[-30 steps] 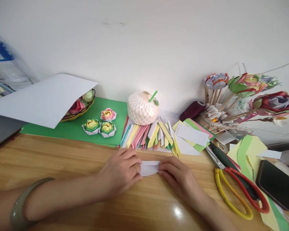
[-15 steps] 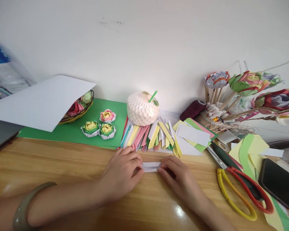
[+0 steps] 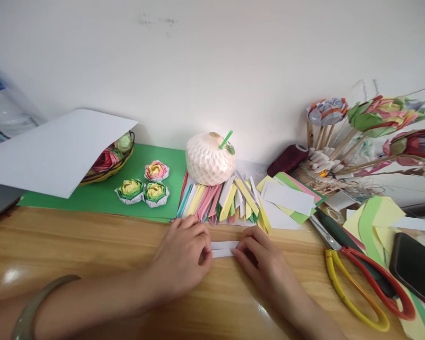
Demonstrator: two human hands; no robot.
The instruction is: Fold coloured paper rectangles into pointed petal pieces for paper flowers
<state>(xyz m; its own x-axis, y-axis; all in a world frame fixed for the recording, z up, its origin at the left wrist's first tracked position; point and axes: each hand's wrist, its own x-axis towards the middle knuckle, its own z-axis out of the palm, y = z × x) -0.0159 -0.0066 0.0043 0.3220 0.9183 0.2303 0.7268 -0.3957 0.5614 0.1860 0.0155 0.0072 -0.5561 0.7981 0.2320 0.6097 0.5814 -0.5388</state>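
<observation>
A small white paper strip [image 3: 222,249], creased along its length, lies on the wooden table between my two hands. My left hand [image 3: 188,257] pinches its left end, fingers bent and closed over it. At the right end, my right hand [image 3: 257,257] grips the strip between thumb and fingertips. Both ends of the paper are hidden under the fingers. Just beyond my hands lies a row of folded paper strips [image 3: 226,200] in yellow, pink, white and green.
Behind the strips stands a wrapped coconut [image 3: 209,160] with a green straw. Paper flowers [image 3: 156,192] sit on green card [image 3: 166,158] to the left. Scissors [image 3: 357,269], a phone [image 3: 416,264], loose white paper rectangles [image 3: 288,197] and a dark thread spool [image 3: 286,159] lie right.
Both hands stay on the strip's ends. Its upper and lower halves now show a thin gap line between them. The camera view has shifted slightly.
</observation>
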